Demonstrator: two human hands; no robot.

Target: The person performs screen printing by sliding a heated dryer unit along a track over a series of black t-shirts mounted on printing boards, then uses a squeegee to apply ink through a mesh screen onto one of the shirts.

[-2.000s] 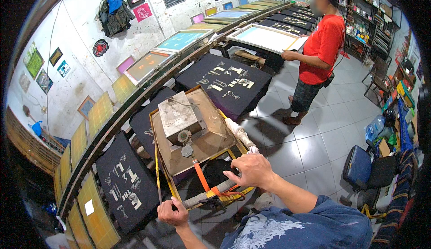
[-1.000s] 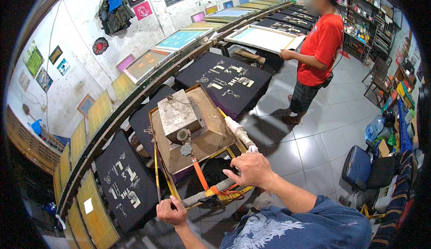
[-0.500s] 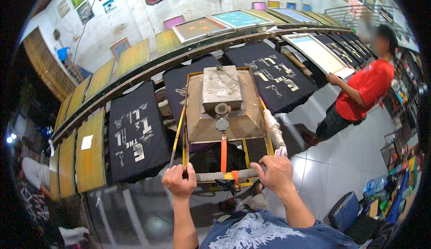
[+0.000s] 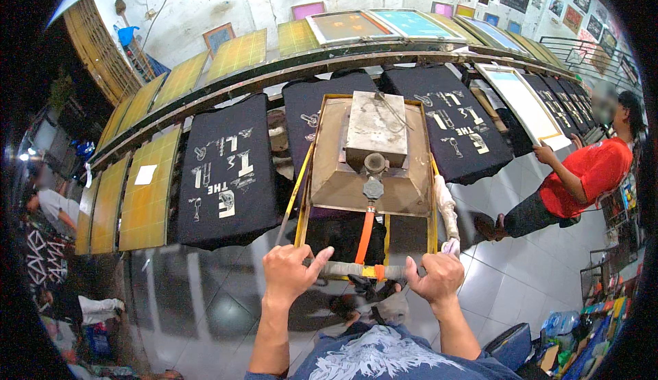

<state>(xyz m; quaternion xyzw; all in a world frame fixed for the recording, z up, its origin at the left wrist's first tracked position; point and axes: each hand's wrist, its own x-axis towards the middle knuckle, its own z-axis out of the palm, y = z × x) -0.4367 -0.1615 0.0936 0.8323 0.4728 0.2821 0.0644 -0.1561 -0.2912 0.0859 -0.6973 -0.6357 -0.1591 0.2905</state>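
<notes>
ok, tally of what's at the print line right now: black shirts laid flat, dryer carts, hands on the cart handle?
Black printed shirts laid flat: 3 clearly countable (left, under the cart, right); more further right, too small to count
Dryer cart: 1
Hands on the handle bar: 2 (left hand, right hand)
Total: 6

The black shirts [image 4: 229, 171] bore white printed designs. The frame [image 4: 301, 195] was yellow, its hose [image 4: 365, 236] orange (the co-worker's shirt [image 4: 595, 174] red).

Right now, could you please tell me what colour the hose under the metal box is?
Orange: the hose runs down to the handlebar, seen in the head view.
</notes>
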